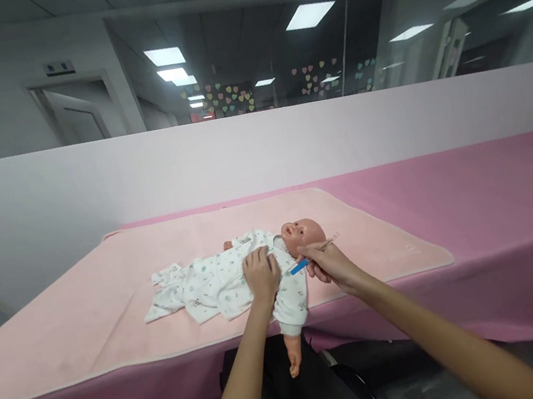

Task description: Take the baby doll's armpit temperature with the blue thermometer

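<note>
A baby doll lies on its back in a white patterned outfit, head to the right, one arm hanging over the table's near edge. My left hand rests on the doll's chest, palm down, fingers laid over the cloth. Beside the doll's neck and shoulder, my right hand is closed in a pinch on a thin stick with a blue end. The blue end points left toward the chest; the stick's clear end sticks out behind the fingers. Its exact kind is too small to tell.
Under the doll is a light pink blanket, spread over a table with a darker pink cloth. A low white partition runs along the back, with windows above it. A dark chair shows below the near edge.
</note>
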### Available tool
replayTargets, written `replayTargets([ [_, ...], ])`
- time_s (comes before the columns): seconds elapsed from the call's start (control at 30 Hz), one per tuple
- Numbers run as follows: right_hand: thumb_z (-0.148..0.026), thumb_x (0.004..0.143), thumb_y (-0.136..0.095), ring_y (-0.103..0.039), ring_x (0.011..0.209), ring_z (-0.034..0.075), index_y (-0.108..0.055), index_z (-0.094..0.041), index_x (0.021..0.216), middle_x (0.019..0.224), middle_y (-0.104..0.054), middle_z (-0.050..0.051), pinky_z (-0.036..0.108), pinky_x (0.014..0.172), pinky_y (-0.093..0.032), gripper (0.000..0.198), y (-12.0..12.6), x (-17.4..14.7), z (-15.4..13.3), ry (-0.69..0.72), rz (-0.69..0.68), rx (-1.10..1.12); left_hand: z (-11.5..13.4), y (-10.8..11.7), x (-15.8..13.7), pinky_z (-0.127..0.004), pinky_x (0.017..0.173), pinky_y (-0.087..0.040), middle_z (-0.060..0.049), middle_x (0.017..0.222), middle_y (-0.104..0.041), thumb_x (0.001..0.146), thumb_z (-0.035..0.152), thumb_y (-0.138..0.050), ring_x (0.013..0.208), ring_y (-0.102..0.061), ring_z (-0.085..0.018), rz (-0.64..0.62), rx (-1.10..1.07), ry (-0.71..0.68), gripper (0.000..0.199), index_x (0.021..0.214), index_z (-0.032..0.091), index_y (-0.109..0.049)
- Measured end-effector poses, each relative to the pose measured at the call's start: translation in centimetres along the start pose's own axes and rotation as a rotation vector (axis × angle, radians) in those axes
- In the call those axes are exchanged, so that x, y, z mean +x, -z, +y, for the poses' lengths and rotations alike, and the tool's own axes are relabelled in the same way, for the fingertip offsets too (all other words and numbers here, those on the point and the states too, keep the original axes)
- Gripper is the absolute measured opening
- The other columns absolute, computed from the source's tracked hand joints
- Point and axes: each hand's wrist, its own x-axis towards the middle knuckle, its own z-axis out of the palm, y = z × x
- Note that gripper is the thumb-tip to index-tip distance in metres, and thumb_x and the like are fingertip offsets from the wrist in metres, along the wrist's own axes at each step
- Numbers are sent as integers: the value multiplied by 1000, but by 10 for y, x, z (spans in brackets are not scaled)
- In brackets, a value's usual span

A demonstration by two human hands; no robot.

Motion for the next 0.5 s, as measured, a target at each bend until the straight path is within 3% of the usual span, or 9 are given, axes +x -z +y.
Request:
replayTargets([
  [0.17, -24, 68, -64, -29, 25, 2, -52, -15, 56, 32, -43, -6, 14, 26, -14, 20, 37, 36, 52, -217, 112, 16, -6, -8, 4, -37, 83, -34, -10, 99, -61, 86, 26, -41, 91, -52, -23, 65, 32, 15, 28, 105, 18, -60],
  [0.3, -22, 67, -65, -23, 24, 1, -49, -15, 60, 33, -37, -9, 12, 27, -11, 18, 53, 46, 76, -240, 149, 51, -8, -14, 7, -38, 80, -33, -8, 96, -61, 87, 31, -41, 89, -50, -23, 80, 35, 132, 27, 99, 22, -64],
  [0.5, -28, 68, -61, -22, 24, 1, -48, -16, 74, 39, -40, -11, 13, 26, -11, 18, 63, 48, 102, -167, 266, 119, -7, -12, 7, -36, 82, -32, -5, 94, -60, 86, 35, -45, 90, -50, -21, 60, -8, 122, 23, 94, 27, -65],
])
